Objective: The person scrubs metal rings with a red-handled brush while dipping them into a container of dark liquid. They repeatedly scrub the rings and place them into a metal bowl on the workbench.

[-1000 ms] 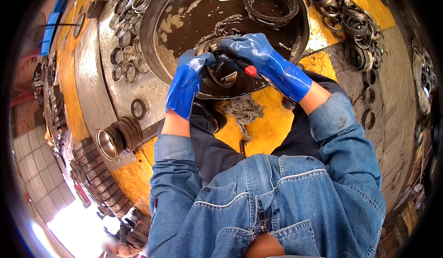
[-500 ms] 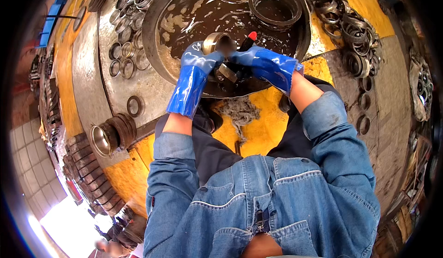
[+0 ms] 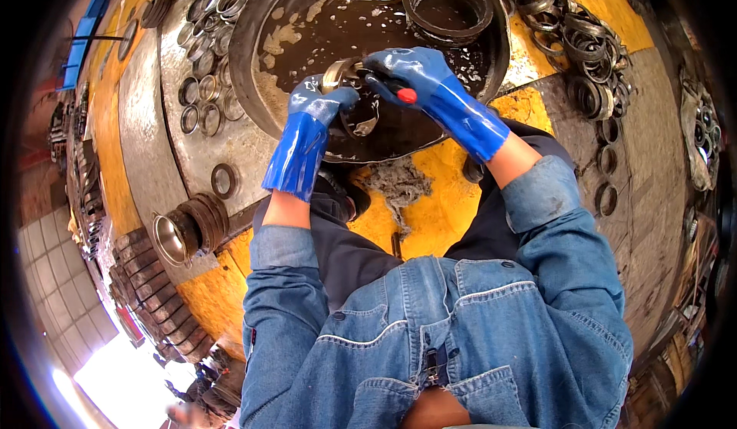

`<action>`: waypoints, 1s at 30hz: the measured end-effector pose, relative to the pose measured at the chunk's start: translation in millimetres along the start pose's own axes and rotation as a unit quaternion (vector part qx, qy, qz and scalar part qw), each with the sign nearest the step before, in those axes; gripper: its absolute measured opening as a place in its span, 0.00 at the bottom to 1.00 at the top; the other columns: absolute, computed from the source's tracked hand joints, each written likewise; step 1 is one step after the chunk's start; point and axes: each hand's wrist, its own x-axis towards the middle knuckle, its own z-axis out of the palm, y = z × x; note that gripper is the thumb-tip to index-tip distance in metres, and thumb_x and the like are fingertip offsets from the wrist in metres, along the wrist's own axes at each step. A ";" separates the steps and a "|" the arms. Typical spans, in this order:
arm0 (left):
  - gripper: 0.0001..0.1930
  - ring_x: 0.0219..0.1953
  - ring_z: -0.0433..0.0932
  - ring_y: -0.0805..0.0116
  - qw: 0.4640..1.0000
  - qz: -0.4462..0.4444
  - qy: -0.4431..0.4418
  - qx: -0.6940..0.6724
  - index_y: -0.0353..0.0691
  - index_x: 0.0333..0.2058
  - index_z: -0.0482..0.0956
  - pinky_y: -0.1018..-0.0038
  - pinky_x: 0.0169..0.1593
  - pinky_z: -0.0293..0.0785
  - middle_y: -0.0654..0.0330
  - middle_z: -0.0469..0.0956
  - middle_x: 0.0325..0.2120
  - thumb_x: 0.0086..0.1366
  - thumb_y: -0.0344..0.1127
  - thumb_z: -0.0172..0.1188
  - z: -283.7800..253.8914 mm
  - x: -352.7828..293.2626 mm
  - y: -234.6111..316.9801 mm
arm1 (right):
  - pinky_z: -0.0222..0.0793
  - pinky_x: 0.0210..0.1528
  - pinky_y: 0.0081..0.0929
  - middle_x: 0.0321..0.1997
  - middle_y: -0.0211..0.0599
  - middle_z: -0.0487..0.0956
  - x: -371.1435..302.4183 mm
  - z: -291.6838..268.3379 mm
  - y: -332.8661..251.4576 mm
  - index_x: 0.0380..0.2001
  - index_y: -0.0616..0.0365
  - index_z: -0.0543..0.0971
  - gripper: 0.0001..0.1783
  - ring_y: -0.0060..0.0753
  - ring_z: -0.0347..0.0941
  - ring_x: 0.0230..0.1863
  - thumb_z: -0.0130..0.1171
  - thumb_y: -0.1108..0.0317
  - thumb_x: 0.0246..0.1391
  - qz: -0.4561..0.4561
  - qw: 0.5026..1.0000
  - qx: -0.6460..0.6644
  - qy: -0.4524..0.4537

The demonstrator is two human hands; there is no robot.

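Observation:
My left hand [image 3: 316, 105], in a blue rubber glove, is closed round a shiny metal ring [image 3: 335, 76] above a wide round basin [image 3: 244, 60] of dark, foamy liquid. My right hand [image 3: 418, 69], gloved the same way, grips a tool with a black handle and a red end [image 3: 407, 96]. The tool's working end is hidden by the glove and the ring, so its kind is unclear. Just below the hands a curved metal piece [image 3: 361, 125] gleams; whether it belongs to the held ring I cannot tell. Dark stacked rings [image 3: 447, 33] stand in the basin's far right.
Several metal rings [image 3: 209, 89] lie on the metal sheet left of the basin. A heap of rings [image 3: 591, 53] lies to the right. Nearer on the left are a single ring [image 3: 224, 180] and a row of rings with a shiny cup-shaped part [image 3: 170, 238]. A grey rag [image 3: 398, 185] lies between my legs.
My right hand has risen and turned over the ring, so the tool's red end now points toward me instead of away. The left hand with the ring has shifted slightly left.

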 end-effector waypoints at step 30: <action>0.25 0.45 0.85 0.50 0.879 0.161 -0.107 0.436 0.46 0.50 0.83 0.60 0.50 0.80 0.51 0.86 0.40 0.54 0.48 0.72 35.1 -0.1 -3.6 | 0.79 0.47 0.46 0.36 0.50 0.86 -16.7 -39.4 23.6 0.39 0.52 0.86 0.25 0.56 0.83 0.42 0.59 0.41 0.59 0.407 0.900 -0.032 -0.150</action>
